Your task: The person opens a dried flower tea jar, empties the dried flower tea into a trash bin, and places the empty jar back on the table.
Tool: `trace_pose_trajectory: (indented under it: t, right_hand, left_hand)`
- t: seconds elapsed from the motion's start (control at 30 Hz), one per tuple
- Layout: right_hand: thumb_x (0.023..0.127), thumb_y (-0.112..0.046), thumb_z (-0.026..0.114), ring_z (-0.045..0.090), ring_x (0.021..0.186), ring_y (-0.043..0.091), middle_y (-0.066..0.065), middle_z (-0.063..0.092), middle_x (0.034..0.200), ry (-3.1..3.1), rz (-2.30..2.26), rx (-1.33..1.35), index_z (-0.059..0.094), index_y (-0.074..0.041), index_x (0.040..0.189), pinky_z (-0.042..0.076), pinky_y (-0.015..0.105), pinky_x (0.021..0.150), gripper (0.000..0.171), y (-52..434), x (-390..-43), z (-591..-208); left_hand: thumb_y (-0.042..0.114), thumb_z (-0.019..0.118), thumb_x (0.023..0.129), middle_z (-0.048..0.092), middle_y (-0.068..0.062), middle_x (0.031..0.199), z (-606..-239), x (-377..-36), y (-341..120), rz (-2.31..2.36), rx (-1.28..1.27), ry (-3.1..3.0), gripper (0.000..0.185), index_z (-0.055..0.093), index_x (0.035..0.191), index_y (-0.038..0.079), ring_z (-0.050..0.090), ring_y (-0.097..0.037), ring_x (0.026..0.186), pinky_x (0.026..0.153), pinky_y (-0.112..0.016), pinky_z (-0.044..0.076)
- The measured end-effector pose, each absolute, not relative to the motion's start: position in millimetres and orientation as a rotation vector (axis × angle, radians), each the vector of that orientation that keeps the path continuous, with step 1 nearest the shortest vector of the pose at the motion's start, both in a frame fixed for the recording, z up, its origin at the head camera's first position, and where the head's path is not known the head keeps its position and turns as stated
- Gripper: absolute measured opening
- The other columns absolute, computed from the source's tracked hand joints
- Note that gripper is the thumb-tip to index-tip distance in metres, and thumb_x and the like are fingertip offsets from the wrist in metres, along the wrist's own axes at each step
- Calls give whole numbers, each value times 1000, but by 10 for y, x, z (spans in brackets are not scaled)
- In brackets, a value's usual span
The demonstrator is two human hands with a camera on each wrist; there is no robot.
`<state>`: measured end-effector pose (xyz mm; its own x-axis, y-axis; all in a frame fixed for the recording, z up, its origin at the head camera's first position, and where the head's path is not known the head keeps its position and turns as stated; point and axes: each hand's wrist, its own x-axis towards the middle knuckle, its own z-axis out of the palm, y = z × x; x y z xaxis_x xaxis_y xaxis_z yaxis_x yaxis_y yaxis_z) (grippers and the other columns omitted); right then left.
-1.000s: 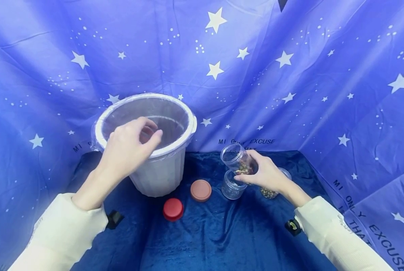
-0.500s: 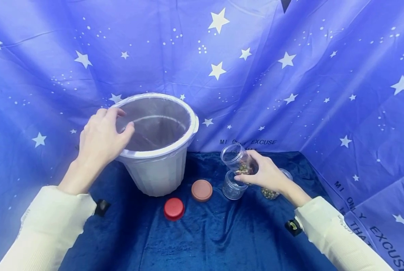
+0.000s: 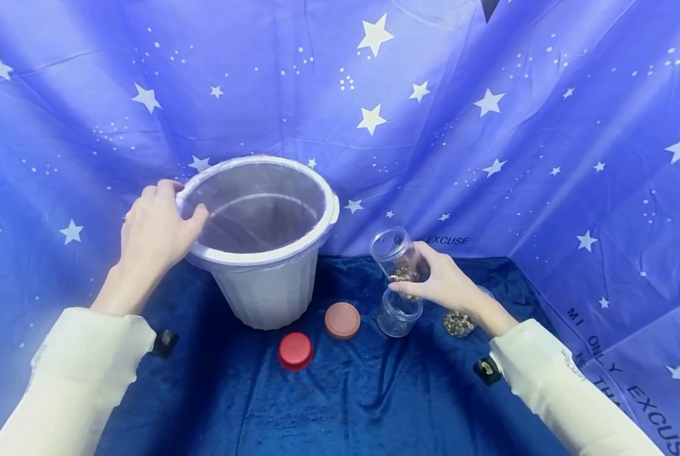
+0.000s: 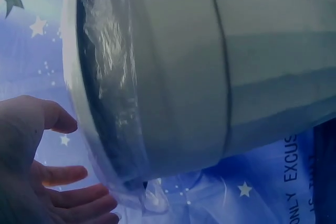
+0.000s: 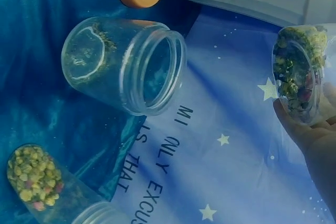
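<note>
My right hand [image 3: 445, 282] grips a clear jar [image 3: 393, 252] holding dried flowers, tilted a little above a second clear jar [image 3: 399, 320]. In the right wrist view, the held jar's base [image 5: 296, 72] shows a mix of green, yellow and pink bits, and the standing jar [image 5: 94, 61] has no lid and a few scraps at its bottom. My left hand [image 3: 156, 229] is at the left rim of a white bin [image 3: 265, 285], fingers spread. From the left wrist, thumb and fingertips [image 4: 65, 121] appear right beside the rim.
A third jar [image 3: 458, 323] of dried flower buds stands behind my right wrist. On the dark blue cloth [image 3: 340, 411] lie a red lid [image 3: 296, 350] and an orange-brown lid [image 3: 342, 320]. Clear plastic [image 4: 113, 51] lines the bin. Starry blue curtains [image 3: 282, 76] surround the table.
My left hand has moved left from over the bin's mouth to its left rim. My right hand has lifted the held jar slightly above the standing one.
</note>
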<state>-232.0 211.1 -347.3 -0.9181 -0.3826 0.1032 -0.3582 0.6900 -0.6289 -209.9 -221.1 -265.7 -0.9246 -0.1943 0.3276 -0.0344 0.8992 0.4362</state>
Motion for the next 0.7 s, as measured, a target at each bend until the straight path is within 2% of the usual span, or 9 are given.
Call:
trace_pose_trajectory:
  t: [0.03, 0.13, 0.3, 0.47, 0.6, 0.7]
  right_hand:
    - [78, -42, 81, 56, 74, 18, 3, 68, 101, 2854, -1050, -627, 50, -14, 99, 46, 31, 63, 47, 2100, -2331, -3463]
    - [78, -43, 81, 58, 78, 18, 4, 69, 104, 2853, -1041, -621, 50, -14, 100, 47, 32, 65, 47, 2065, -2366, -3425]
    - [79, -47, 79, 57, 78, 19, 4, 66, 96, 2853, -1011, -625, 50, -15, 102, 47, 33, 66, 49, 1997, -2425, -3346]
    - [81, -48, 76, 60, 84, 18, 2, 66, 95, 2850, -991, -629, 52, -17, 116, 48, 33, 73, 52, 1958, -2472, -3291]
    - [84, -49, 73, 62, 94, 20, 4, 68, 105, 2833, -1010, -631, 51, -16, 127, 49, 35, 81, 58, 1933, -2518, -3252]
    - [85, -51, 71, 63, 102, 21, 6, 68, 112, 2851, -999, -631, 49, -14, 133, 49, 38, 86, 65, 1914, -2562, -3213]
  left_hand:
    - [39, 49, 93, 52, -36, 125, -2655, -2115, -2232, -623, 188, -2706, 62, 45, 136, -6, 49, -56, 113, 88, -67, 40]
    - [42, 49, 93, 50, -36, 130, -2643, -2165, -2293, -690, 240, -2742, 70, 40, 141, -7, 47, -56, 117, 92, -67, 39]
    - [46, 45, 94, 45, -38, 138, -2627, -2233, -2391, -809, 312, -2800, 78, 30, 146, -10, 41, -57, 125, 100, -67, 33]
    - [51, 42, 94, 39, -38, 144, -2603, -2273, -2460, -903, 394, -2870, 84, 24, 148, -11, 37, -58, 129, 105, -66, 32]
    - [54, 40, 94, 36, -39, 145, -2607, -2303, -2476, -926, 442, -2926, 87, 22, 148, -11, 36, -58, 130, 106, -65, 33]
    - [51, 41, 95, 39, -41, 140, -2630, -2324, -2451, -915, 448, -2940, 83, 26, 144, -14, 37, -59, 128, 104, -66, 33]
